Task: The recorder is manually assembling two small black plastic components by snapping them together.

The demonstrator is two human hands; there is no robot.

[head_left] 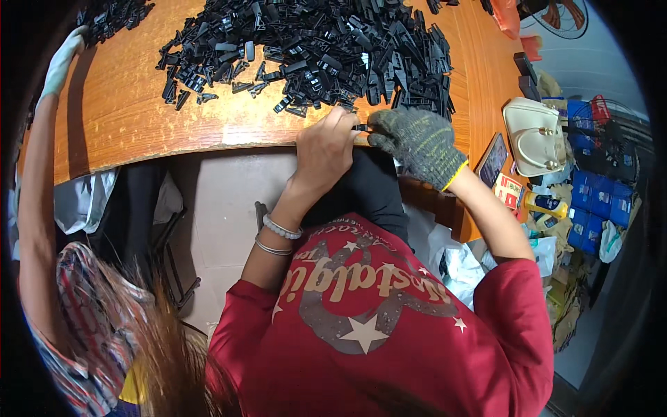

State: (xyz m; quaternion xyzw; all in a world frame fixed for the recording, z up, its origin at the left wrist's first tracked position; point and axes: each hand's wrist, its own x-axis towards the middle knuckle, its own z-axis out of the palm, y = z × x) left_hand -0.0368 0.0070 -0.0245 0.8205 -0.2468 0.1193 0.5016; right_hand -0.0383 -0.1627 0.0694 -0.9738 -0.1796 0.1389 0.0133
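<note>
My bare left hand (326, 142), with bracelets at the wrist, is closed at the table's front edge. Close on its right is my right hand (417, 142), in a dark grey knitted glove with a yellow cuff, its fingers also pinched together. A small black plastic clip (360, 128) bridges the gap between both sets of fingertips; most of it is covered by them. Just beyond my hands spreads a big heap of black plastic clips and clip parts (306, 52), with a few loose ones at its near side.
The wooden table (132, 104) has a worn front edge. At the left, a co-worker's gloved hand (68, 57) reaches to a smaller black pile (114, 15). To the right are a phone (494, 158), a cream handbag (533, 135), a yellow bottle (546, 204) and blue packages (599, 194).
</note>
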